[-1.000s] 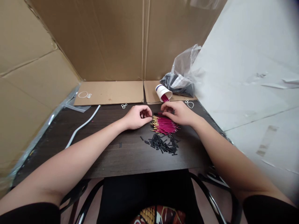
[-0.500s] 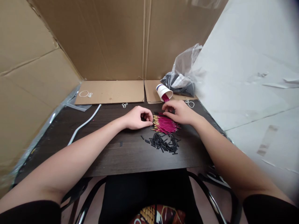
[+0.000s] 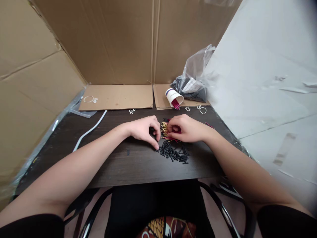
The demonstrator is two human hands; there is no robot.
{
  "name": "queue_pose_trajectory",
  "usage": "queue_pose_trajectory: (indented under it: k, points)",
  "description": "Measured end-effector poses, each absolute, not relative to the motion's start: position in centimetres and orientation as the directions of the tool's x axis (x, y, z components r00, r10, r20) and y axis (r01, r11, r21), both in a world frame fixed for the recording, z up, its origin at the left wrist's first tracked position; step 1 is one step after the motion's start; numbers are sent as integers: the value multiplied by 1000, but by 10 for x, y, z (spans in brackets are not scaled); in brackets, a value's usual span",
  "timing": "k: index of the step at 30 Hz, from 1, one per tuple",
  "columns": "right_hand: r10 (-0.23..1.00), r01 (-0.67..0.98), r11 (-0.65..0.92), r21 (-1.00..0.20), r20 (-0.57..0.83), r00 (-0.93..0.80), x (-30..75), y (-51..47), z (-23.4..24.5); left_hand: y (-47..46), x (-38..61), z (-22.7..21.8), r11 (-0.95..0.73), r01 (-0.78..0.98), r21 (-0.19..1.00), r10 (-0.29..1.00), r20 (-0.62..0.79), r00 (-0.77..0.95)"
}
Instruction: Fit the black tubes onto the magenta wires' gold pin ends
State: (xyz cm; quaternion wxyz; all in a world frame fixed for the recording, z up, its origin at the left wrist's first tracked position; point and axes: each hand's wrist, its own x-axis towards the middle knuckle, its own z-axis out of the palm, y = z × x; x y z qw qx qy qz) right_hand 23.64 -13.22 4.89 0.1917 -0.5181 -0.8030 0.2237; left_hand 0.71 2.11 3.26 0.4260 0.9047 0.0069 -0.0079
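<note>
A pile of short magenta wires with gold tips (image 3: 165,129) lies on the dark wooden table (image 3: 119,162), mostly covered by my hands. My right hand (image 3: 187,129) rests on that pile, fingers curled in a pinch on a magenta wire. My left hand (image 3: 143,129) reaches down with fingertips pinched at the left edge of a heap of short black tube pieces (image 3: 174,154) just in front of the wires. What the left fingers hold is too small to make out.
A tipped paper cup (image 3: 173,97) with more magenta wires lies on cardboard sheets (image 3: 116,97) at the back. A plastic bag (image 3: 194,81) of black pieces sits behind it. White rings (image 3: 202,110), a white strip (image 3: 89,131), cardboard walls left and back, a grey wall right.
My right hand slid left and down onto the wire pile and closed. My left hand dropped from the wire tips toward the black tube pieces.
</note>
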Motion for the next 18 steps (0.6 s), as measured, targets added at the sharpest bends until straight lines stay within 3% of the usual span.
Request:
queue_pose_trajectory:
  k: [12, 18]
  points:
    - [935, 742, 304, -597, 39, -352, 235, -131, 48, 20, 8, 32, -692, 10, 722, -47, -59, 997]
    - [962, 733, 271, -624, 146, -232, 238, -130, 46, 19, 6, 38, -673, -12, 739, -87, -63, 994]
